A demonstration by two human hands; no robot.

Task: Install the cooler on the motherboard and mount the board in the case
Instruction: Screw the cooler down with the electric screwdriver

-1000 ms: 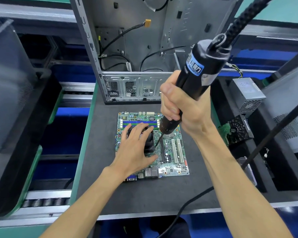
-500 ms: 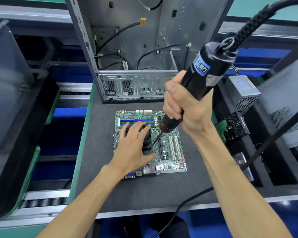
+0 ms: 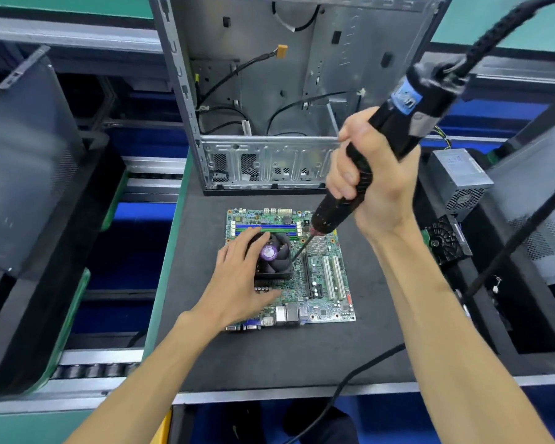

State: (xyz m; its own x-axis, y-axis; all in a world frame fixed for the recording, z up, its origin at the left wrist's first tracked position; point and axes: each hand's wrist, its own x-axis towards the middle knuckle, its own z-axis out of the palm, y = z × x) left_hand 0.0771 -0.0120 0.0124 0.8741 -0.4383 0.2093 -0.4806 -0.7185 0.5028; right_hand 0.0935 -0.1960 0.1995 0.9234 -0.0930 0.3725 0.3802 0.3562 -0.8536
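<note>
Left hand (image 3: 237,283) fingers (image 3: 237,248) spread against the cooler (image 3: 274,256); right hand (image 3: 375,184) fingers wrapped around the screwdriver (image 3: 394,123).

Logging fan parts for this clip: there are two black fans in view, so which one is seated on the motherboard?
The cooler fan with the purple hub sticker, under the left hand. The other black fan lies off the motherboard, to its right.

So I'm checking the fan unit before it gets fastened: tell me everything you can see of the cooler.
The cooler is a squarish black fan unit with dark blades round a purple hub sticker. It sits flat on the green motherboard, just below the blue memory slots. The left hand rests on its left side, fingers straight. The screwdriver, gripped in the right hand, slants down with its bit at the cooler's upper right corner.
</note>
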